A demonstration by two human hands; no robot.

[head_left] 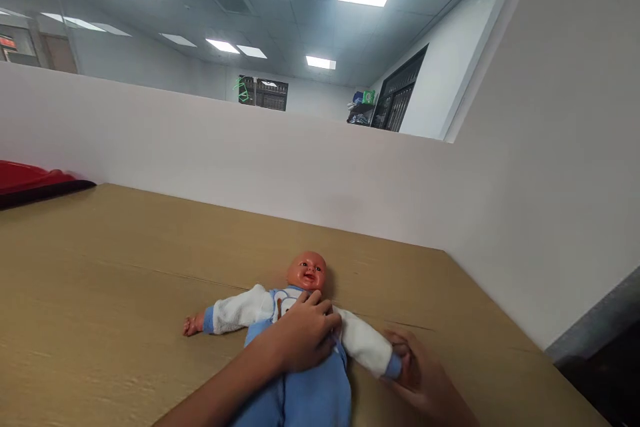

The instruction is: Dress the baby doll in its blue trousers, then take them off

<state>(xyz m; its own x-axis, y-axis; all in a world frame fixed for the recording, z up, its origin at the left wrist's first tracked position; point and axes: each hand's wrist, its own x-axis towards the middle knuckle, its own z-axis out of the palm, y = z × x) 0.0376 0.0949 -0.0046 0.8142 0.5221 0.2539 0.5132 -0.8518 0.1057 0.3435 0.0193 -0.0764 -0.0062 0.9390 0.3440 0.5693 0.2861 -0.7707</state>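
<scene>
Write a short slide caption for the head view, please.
Left hand rests on doll chest; right hand grips its sleeve cuff.

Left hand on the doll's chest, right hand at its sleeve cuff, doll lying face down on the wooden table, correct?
Not face down: the head view shows the plastic baby doll in blue-and-white clothes lying face up on the wooden table. Left hand on its chest, right hand at the cuff, as stated.

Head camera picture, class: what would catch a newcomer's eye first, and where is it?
First the doll, on its back in blue and white on the wooden table, low in the middle. Next the left hand lying on its chest, and the right hand closed around the end of one sleeve. A red tray sits at the far left edge.
</scene>
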